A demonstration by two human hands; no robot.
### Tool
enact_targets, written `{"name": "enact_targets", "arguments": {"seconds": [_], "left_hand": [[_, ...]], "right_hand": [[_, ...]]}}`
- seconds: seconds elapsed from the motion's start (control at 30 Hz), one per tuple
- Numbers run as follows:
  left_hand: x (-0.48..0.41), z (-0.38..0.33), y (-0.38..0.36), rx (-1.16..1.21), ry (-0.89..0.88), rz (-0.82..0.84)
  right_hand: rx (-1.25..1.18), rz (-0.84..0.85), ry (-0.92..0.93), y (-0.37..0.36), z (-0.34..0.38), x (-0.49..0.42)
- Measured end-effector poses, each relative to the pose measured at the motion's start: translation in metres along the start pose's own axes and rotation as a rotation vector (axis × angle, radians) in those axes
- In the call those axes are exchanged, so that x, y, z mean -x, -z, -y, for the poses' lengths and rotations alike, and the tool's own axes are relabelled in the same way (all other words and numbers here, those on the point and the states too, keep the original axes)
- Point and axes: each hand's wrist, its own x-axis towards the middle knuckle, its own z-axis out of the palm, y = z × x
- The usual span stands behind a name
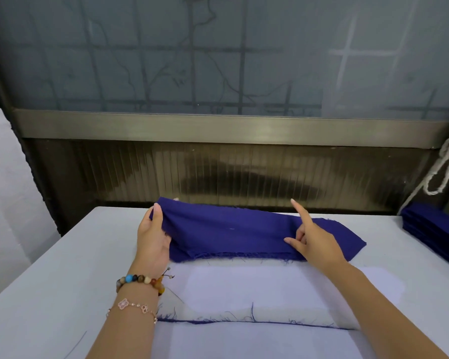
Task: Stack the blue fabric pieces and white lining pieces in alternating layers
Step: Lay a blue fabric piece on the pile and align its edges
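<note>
Item: blue fabric piece (231,229), long and narrow with frayed edges, lying crosswise at the middle of the tabletop (62,268). Its left end is lifted clear of the surface. Its right end lies flat, and its near edge meets the far edge of the white lining piece (244,288). Left hand (153,234): grips the raised left end, thumb over the top and fingers hidden behind the cloth. Right hand (311,242): placed toward the right end, thumb and curled fingers pinching the cloth, index finger straight and pointing up. The hands are well apart, one at each end of the same piece. White lining piece: flat on the tabletop between the forearms, nearer the person than the blue piece. A frayed blue edge (244,321) with loose threads shows along its near side. Stack of blue pieces (436,229): at the tabletop's far right edge, partly cut off by the frame. Left wrist: a beaded bracelet (140,279) and a chain bracelet (132,305) with a clover charm. Background: a pale cord (443,164) hanging in loops at the right, and a frosted window (218,60) beyond the tabletop.
</note>
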Motion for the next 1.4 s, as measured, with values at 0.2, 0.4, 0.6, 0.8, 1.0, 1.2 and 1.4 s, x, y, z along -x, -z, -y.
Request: {"name": "enact_targets", "arguments": {"seconds": [0.2,0.4,0.6,0.8,1.0,1.2,1.4], "left_hand": [[-0.001,-0.002,-0.005,0.219,0.073,0.138],[-0.009,-0.015,-0.003,-0.132,0.124,-0.043],[-0.017,-0.035,0.006,-0.410,0.000,-0.163],[-0.021,-0.031,0.018,-0.423,0.017,-0.213],[-0.018,-0.009,0.027,-0.562,-0.013,-0.167],[-0.003,-0.021,0.032,-0.644,-0.238,-0.237],[0.032,-0.046,0.048,-0.541,-0.258,-0.194]], "right_hand": [[0.036,0.252,-0.015,0.021,-0.003,-0.022],[0.114,0.135,-0.108,0.032,-0.030,-0.022],[0.197,-0.133,-0.403,0.045,-0.063,-0.005],[-0.003,-0.209,-0.419,0.048,-0.081,0.004],[-0.437,-0.307,-0.442,0.048,-0.075,0.011],[-0.767,-0.431,-0.538,0.053,-0.072,0.031],[-0.846,-0.416,-0.562,0.060,-0.073,0.078]]}}
